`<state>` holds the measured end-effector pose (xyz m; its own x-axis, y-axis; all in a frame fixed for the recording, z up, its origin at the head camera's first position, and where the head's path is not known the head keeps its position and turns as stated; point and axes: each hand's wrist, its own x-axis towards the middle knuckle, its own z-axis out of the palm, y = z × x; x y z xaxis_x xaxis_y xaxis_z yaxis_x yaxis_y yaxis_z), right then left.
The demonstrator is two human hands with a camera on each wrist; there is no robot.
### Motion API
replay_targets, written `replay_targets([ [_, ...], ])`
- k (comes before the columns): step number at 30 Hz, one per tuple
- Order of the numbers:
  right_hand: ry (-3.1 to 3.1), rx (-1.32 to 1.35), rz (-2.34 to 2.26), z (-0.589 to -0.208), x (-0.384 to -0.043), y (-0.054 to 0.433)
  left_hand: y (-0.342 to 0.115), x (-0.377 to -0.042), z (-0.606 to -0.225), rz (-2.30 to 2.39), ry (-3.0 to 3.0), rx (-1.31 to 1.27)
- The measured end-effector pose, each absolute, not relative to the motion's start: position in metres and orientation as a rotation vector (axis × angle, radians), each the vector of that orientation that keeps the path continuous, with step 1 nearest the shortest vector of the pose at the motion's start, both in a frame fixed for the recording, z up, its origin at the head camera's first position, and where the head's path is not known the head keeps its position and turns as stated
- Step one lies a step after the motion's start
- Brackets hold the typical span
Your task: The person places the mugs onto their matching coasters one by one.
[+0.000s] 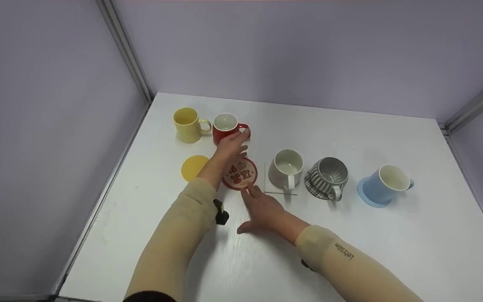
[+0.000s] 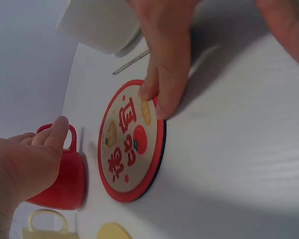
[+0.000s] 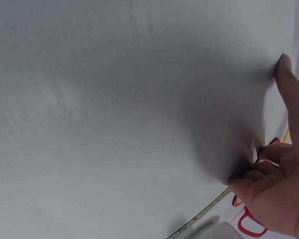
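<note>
Fingers (image 1: 255, 192) of my right hand (image 1: 264, 212) spread from thumb (image 1: 245, 227), touching near edge of red-rimmed coaster (image 1: 237, 178); my left hand (image 1: 229, 149), fingers extended, beside red mug (image 1: 220, 135).

Soft shadows darken the table (image 1: 241, 264) (dimmer in the right wrist view).

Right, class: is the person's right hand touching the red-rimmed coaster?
Touching. The left wrist view shows it: the right hand rests two fingertips on the red-rimmed coaster, at its edge, with no gap.
</note>
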<state>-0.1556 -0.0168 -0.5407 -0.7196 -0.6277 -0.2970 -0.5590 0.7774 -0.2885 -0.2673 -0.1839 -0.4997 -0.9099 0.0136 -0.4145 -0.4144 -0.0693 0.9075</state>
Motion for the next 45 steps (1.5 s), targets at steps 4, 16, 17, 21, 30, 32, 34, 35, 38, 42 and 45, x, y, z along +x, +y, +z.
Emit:
replay_targets([
  [4,2.585,-0.892,-0.281,-0.541,-0.151,-0.017,-0.179,-0.272,-0.503,2.198,1.728,-0.483],
  [16,2.579,-0.901,-0.284,-0.539,-0.141,-0.016,-0.17,-0.279,-0.521,2.501,1.297,-0.455],
  [17,2.578,-0.901,-0.29,-0.539,-0.141,-0.016,-0.17,-0.279,-0.522,2.53,1.263,-0.458],
  [21,2.572,-0.895,-0.297,-0.538,-0.14,-0.014,-0.168,-0.281,-0.525,2.587,1.159,-0.452],
  [30,2.569,-0.848,-0.333,-0.536,-0.138,-0.011,-0.164,-0.285,-0.526,2.665,0.899,-0.446],
  [32,2.571,-0.844,-0.332,-0.536,-0.138,-0.011,-0.164,-0.286,-0.527,2.665,0.855,-0.454],
  [34,2.57,-0.84,-0.324,-0.536,-0.138,-0.011,-0.166,-0.288,-0.527,2.654,0.844,-0.459],
  [35,2.568,-0.842,-0.316,-0.536,-0.139,-0.01,-0.167,-0.288,-0.528,2.64,0.854,-0.46],
  [38,2.572,-0.86,-0.293,-0.536,-0.139,-0.009,-0.171,-0.289,-0.53,2.612,0.879,-0.457],
  [42,2.585,-0.889,-0.283,-0.536,-0.139,-0.008,-0.176,-0.287,-0.531,2.599,0.892,-0.422],
  [45,2.594,-0.91,-0.295,-0.535,-0.139,-0.007,-0.179,-0.286,-0.532,2.591,0.914,-0.389],
])
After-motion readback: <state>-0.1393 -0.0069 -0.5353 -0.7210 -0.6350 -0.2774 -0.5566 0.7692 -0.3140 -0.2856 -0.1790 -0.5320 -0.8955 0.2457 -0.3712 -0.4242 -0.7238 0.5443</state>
